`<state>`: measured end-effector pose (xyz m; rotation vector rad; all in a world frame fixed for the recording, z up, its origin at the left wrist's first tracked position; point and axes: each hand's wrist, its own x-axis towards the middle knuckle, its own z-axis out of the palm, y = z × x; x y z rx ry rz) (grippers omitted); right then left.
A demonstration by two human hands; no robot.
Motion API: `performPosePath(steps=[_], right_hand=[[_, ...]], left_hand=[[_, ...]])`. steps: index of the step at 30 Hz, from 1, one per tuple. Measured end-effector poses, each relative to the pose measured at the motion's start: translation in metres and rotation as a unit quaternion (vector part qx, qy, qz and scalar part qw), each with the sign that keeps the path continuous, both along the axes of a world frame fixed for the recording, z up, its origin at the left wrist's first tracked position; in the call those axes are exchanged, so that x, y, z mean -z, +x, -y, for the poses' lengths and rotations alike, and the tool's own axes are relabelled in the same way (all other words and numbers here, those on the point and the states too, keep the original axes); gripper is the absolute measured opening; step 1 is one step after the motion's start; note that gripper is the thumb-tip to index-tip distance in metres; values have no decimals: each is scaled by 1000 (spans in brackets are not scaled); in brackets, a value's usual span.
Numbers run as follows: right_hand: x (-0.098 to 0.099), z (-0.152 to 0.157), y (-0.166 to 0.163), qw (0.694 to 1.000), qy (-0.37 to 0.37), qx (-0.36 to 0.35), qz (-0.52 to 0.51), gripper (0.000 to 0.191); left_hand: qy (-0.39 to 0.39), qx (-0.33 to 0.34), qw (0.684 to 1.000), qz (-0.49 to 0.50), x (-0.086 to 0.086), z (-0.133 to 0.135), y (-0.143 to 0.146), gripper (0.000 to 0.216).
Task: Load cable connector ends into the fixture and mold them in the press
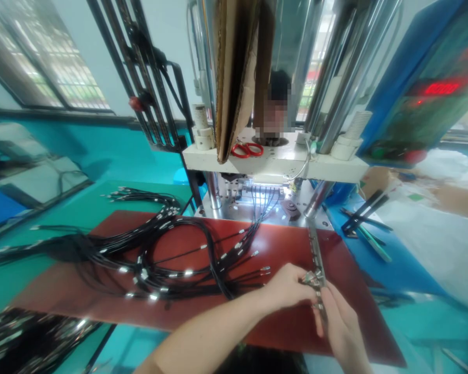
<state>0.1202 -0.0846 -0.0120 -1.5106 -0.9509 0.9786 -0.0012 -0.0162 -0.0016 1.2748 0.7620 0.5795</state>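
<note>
A narrow metal strip (pixel 315 246) with small fittings along it lies at the right side of the reddish-brown board (pixel 288 332), its far end at the press base. My left hand (pixel 288 285) reaches in from the left, fingers closed on small shiny metal pieces (pixel 312 279) at the strip. Along the strip's near end, my right hand (pixel 341 319) is closed around its right side. A bundle of black cables (pixel 156 270) with silver end pieces is coiled to the left of my hands. Several thin cables (pixel 259 205) run into the lit press opening.
The press (pixel 273 166) stands ahead, with red-handled scissors (pixel 247 150) on its plate and cardboard (pixel 234 78) above. Pliers-like tools (pixel 364 223) lie at right beside white plastic sheeting (pixel 448 234). More cables (pixel 140 195) rest on the green table. A person (pixel 278 98) appears behind the press.
</note>
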Motion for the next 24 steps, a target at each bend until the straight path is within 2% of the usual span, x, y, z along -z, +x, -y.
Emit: performPosePath(steps=[4,8,11,15,17,20,24], right_hand=[[2,-1,0,1000,-6,-11,24,54],[-4,2,-5,999,2,30,-41,56],[-2,3,-4,996,14,25,-87,64],[-2,5,-4,995,20,19,-95,61],[-5,7,-6,995,21,23,-96,57],[-8,7,-7,995,18,26,-91,57],[-4,4,-4,998,13,28,-57,65]], left_hand=[[27,-7,1000,-9,1,0,-7,15],[74,-75,993,-46,0,-5,-12,19],[84,-105,990,-42,-2,-5,-12,11],[199,-103,970,-99,-6,1,-11,13],[224,-90,962,-130,-5,3,-10,18],[203,-75,968,-129,0,1,-7,19],[124,-59,988,-69,5,-3,-2,16]])
